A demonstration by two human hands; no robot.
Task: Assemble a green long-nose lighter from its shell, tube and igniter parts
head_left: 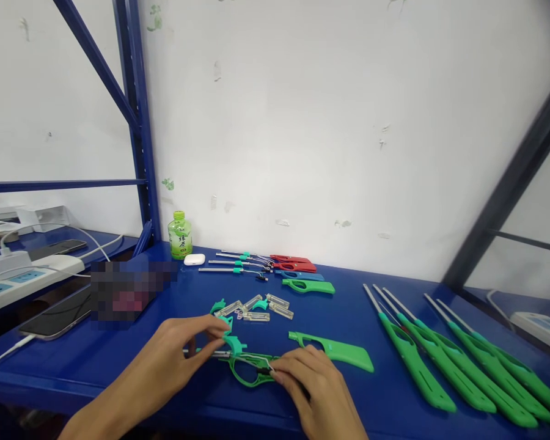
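Note:
Low at the front, my left hand [183, 348] is closed, its thumb and index finger around the thin metal tube [220, 354] of a utility lighter, beside a teal plastic piece [234, 345]. The tube lies over a green handle half [245, 377] with an oval finger hole. My right hand [311, 379] pinches a small black igniter [264, 370] with a thin wire over that handle half; its fingers partly hide the handle's right end. Behind the right hand lies another green handle half [346, 352]. Loose teal triggers [218, 305] and clear fuel tanks [256, 316] lie just beyond.
Several green lighters [417, 360] with metal tubes lie at the right. Wired tubes [224, 270], red handle halves [296, 267] and a blue one [297, 276] lie at the back. A green bottle [180, 235], white case [195, 260], phone [64, 315] and power strip [41, 275] are left.

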